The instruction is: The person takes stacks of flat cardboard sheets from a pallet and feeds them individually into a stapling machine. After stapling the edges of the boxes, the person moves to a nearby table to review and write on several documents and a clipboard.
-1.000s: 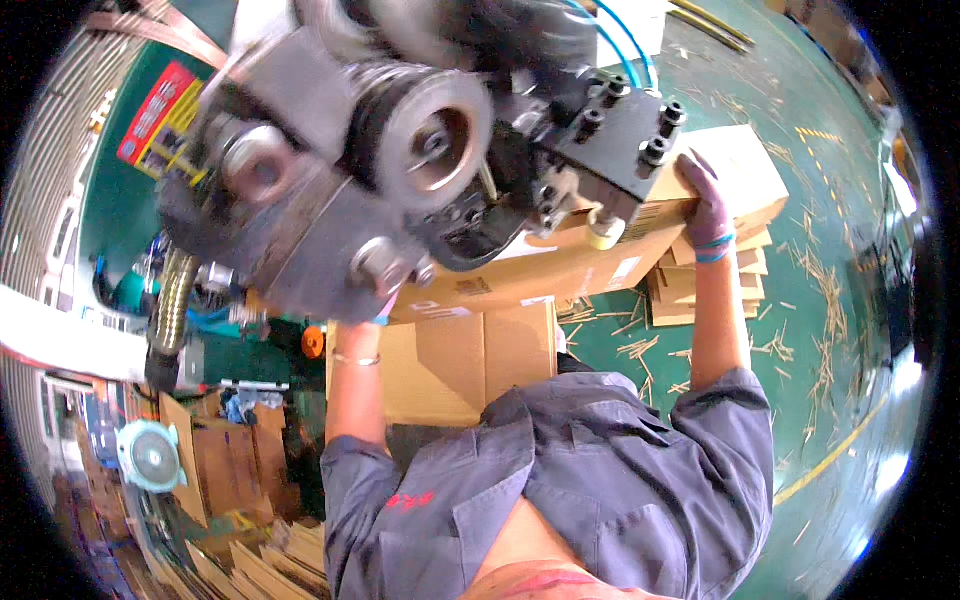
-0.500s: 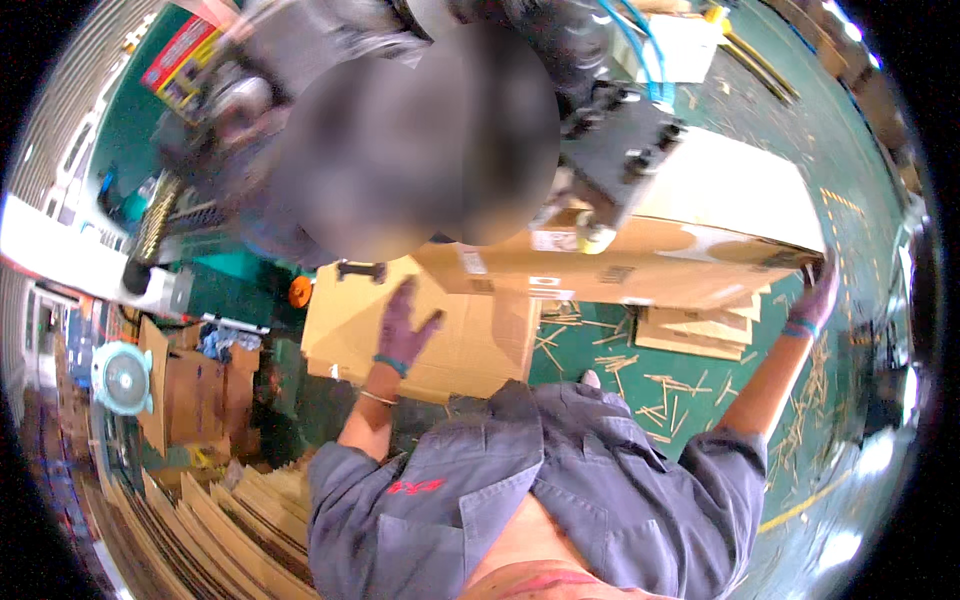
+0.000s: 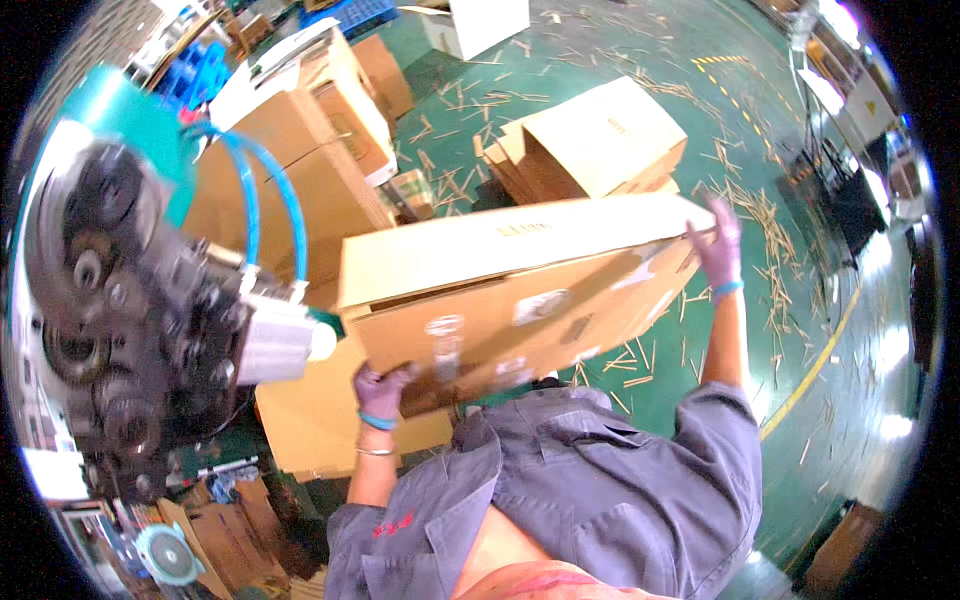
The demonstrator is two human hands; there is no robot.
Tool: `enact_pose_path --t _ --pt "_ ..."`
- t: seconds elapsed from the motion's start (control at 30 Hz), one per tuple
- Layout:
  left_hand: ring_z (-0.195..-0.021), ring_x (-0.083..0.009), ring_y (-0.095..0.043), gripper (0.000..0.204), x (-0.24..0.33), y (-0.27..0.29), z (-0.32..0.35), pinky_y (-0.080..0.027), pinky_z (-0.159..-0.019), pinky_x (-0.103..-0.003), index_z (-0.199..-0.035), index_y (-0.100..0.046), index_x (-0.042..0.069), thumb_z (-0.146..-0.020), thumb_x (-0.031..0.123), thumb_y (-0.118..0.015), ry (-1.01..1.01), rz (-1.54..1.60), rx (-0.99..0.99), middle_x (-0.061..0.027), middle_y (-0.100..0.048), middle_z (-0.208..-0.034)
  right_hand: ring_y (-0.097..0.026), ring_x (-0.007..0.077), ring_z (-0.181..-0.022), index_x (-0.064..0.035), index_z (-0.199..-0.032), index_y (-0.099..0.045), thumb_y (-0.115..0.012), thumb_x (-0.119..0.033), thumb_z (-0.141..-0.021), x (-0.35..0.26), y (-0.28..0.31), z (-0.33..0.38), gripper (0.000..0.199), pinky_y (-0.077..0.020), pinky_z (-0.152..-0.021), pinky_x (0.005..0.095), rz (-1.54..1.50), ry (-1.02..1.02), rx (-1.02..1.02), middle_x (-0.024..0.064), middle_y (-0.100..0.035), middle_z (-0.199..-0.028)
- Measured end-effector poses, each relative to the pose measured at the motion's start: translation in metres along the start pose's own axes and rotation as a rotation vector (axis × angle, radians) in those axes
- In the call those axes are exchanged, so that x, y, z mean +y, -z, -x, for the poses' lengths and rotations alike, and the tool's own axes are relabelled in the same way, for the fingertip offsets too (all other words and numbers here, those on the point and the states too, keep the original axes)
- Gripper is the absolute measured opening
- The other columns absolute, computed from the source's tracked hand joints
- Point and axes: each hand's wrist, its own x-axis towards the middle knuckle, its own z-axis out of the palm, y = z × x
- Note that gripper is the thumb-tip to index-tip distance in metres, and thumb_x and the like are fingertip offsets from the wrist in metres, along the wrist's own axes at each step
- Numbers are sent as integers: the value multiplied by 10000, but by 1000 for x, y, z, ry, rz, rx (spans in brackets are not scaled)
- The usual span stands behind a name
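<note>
Beneath everything spreads a green floor (image 3: 790, 470) strewn with thin tan strips (image 3: 765, 235). On the left stands a dark metal machine (image 3: 130, 330), blurred in part, with two blue hoses (image 3: 285, 200) looping above its pale end block. Beyond it, large brown cartons (image 3: 275, 190) stand close together. The long cardboard box (image 3: 520, 310) spans the space before the person's chest, tilted, its right end higher in view, with white printed patches on the near side. Past it sits a smaller group of cartons (image 3: 605, 140); below its left end lies a flat cardboard sheet (image 3: 310, 425). A pale-green fan (image 3: 168, 553) stands at lower left. Both hands are gloved: the left hand (image 3: 383, 387) has its grip curled on the box's lower left corner, the right hand (image 3: 718, 245) its grip spread wider, holding the right end.
</note>
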Motion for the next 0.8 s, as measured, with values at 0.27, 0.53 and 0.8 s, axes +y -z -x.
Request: enact_pose_path --t 0.27,0.53,0.8 --pt "-714 -303 -616 234 71 -159 -37 -504 -656 -372 -769 -673 28 -658 195 -793 -760 -694 -596 -131 -646 -753 -550 350 -1078 -97 -1184 -573 -865 -297 -535 -29 -16 72 739 -451 -932 425 -403 162 -299 157 -596 -1159" --pt "-773 -308 -622 173 138 -210 -86 -482 -702 -461 -853 -637 57 -756 196 -672 -1504 -751 -372 -97 -643 -818 -645 271 -865 -168 -1004 -662 -699 -140 -652 -32 70 -20 355 -515 -727 395 -170 527 132 42 -675 -918" --pt "-1133 -308 -492 453 -24 -203 -158 -347 -1022 -440 -1247 -550 111 -822 248 -627 -810 -1557 -605 -136 -571 -1149 -442 260 -1231 -184 -1318 -453 -675 -348 -786 63 -74 -57 600 -385 -998 397 607 205 -493 51 -518 -1258"
